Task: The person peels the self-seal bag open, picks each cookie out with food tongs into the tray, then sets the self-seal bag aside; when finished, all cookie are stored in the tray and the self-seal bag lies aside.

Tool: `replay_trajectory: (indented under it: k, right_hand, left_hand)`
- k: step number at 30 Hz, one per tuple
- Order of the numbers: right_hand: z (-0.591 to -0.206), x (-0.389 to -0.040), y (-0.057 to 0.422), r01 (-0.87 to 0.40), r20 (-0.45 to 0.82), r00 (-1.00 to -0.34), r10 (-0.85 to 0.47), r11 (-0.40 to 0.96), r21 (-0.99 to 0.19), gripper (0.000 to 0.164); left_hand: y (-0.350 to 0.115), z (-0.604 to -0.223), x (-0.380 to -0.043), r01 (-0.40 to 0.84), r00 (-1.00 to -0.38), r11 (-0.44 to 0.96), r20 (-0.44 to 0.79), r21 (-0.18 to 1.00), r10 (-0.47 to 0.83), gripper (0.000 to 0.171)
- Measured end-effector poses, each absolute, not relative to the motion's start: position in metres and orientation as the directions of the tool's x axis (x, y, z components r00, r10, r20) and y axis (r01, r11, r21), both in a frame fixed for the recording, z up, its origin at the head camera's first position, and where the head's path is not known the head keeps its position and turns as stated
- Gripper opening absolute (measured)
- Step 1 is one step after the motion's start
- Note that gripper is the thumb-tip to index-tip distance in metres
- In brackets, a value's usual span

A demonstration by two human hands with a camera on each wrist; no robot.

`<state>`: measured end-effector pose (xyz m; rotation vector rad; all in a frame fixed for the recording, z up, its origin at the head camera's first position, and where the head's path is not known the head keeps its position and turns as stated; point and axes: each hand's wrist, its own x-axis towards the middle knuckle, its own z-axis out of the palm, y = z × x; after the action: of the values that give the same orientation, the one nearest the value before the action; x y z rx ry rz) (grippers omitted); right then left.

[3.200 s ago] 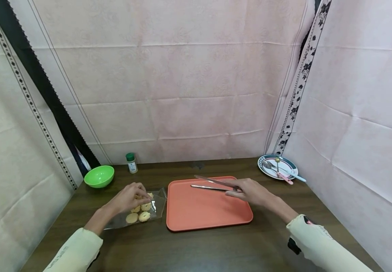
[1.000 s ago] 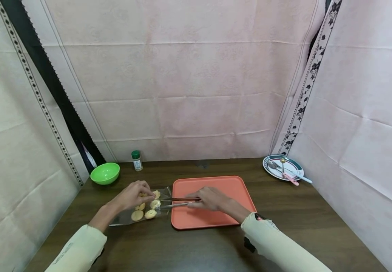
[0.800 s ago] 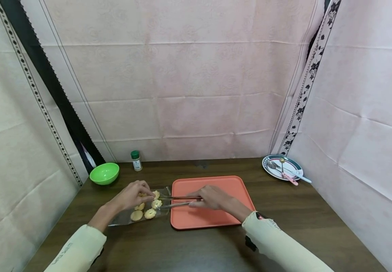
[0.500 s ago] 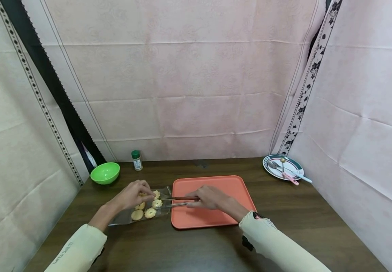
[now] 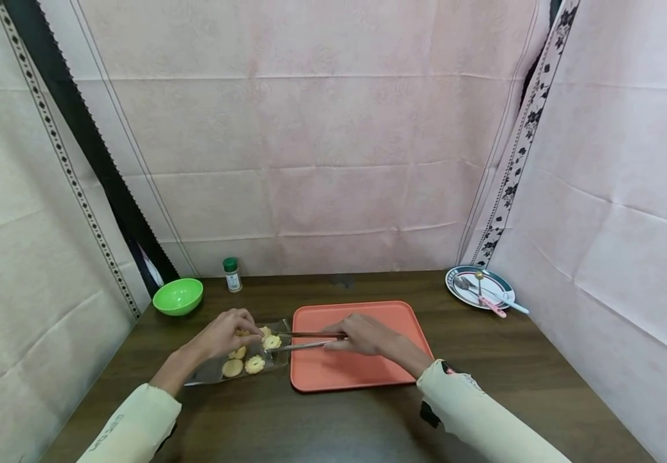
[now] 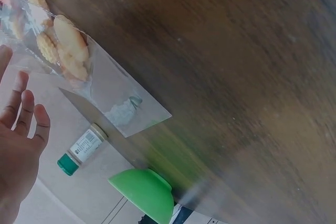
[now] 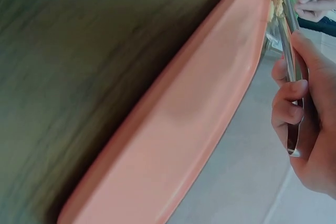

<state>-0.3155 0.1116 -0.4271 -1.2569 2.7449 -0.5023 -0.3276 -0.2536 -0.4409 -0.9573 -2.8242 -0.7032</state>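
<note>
My right hand (image 5: 362,335) grips metal tongs (image 7: 292,72) above the tray. The tongs' arms reach left into the mouth of a clear plastic bag (image 5: 212,372), their tips at a pale yellow cookie (image 5: 272,342). Several more cookies (image 5: 255,364) lie in the bag, partly hidden under my left hand (image 5: 229,334). That hand pinches the bag's upper edge between thumb and finger; in the left wrist view its other fingers (image 6: 23,111) are spread loosely. An orange-pink tray (image 5: 356,373) lies flat just right of the bag.
A green bowl (image 5: 178,297) and a green-capped small jar (image 5: 232,275) stand at the back left of the wooden table (image 5: 287,424). At the back right, a plate (image 5: 456,289) holds a pink-handled utensil (image 5: 494,309) and a blue-handled one (image 5: 515,306). Cloth walls enclose the table.
My right hand has brought the tongs left from over the tray to the bag. Over the last half second, the cookie at their tips has shifted slightly right. My left hand stays at the bag.
</note>
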Motion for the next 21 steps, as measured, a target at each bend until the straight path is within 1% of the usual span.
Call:
replay_trajectory:
  k: [3, 8, 14, 21]
  right_hand:
    - [-0.422, -0.315, 0.121, -0.720, 0.067, -0.662, -0.746, 0.609, -0.333, 0.045]
    - [-0.414, -0.315, 0.138, -0.703, 0.087, -0.688, -0.720, 0.632, -0.326, 0.043]
    - [-0.414, -0.321, 0.166, -0.698, 0.122, -0.702, -0.701, 0.646, -0.309, 0.041]
    - [-0.413, -0.326, 0.206, -0.627, 0.118, -0.772, -0.624, 0.719, -0.299, 0.042]
  left_hand:
    - [-0.254, -0.440, -0.327, 0.590, -0.804, 0.701, 0.214, 0.400, 0.554, 0.013]
    - [-0.255, -0.440, -0.327, 0.594, -0.801, 0.698, 0.216, 0.401, 0.558, 0.015]
    - [-0.256, -0.440, -0.327, 0.597, -0.799, 0.696, 0.211, 0.398, 0.564, 0.017]
    - [-0.253, -0.439, -0.328, 0.586, -0.806, 0.702, 0.200, 0.406, 0.557, 0.016]
